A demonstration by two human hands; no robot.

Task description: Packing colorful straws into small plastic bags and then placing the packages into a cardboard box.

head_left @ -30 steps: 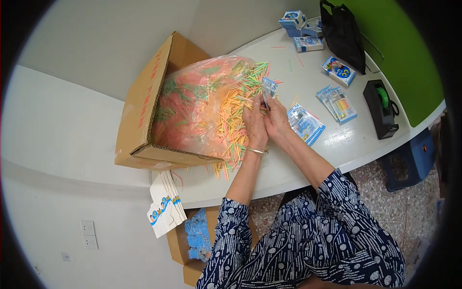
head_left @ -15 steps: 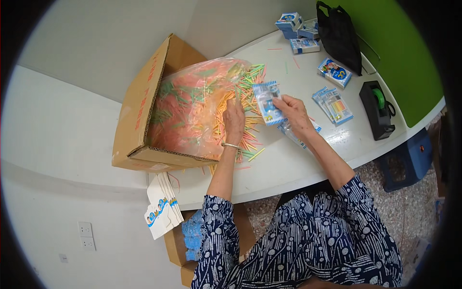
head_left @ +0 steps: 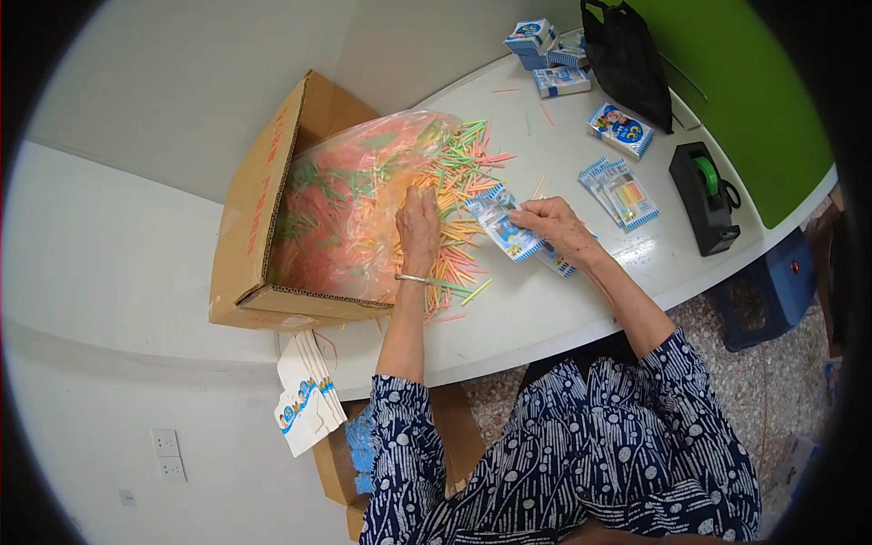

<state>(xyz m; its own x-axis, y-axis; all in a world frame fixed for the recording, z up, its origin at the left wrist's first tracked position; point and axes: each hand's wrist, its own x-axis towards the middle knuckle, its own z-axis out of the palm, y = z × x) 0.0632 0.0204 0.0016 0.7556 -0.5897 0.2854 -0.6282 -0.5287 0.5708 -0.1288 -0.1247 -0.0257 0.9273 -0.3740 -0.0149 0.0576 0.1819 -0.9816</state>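
- Nearest, at 6 o'clock, the person's patterned sleeves and lap fill the lower frame; below the counter (head_left: 563, 318) edge a stack of white and blue flat cards (head_left: 304, 409) sticks out at 8 o'clock, its lower part partly hidden.
- The right hand (head_left: 559, 229) pinches a small blue and white packet (head_left: 509, 232) between thumb and fingers, just right of centre. The packet's long axis runs from 11 o'clock to 5 o'clock; a second packet lies partly hidden under the hand.
- The left hand (head_left: 418, 225), with a bangle on the wrist, lies palm down on the loose coloured sticks (head_left: 454, 241), fingers spread and partly buried, so whether its grip closes on any cannot be told.
- Half a second ago the packet was held higher and further out over the sticks; it now sits lower, closer to the person, and the left hand has moved little.
- At 10 o'clock a clear bag of sticks (head_left: 354, 200) spills from a tipped cardboard box (head_left: 254, 218); single sticks blur together.
- Toward 2 o'clock lie filled packets (head_left: 622, 191), a black tape dispenser (head_left: 704, 195), then small boxes (head_left: 545, 54) and a black bag (head_left: 627, 54) cut by the rim.
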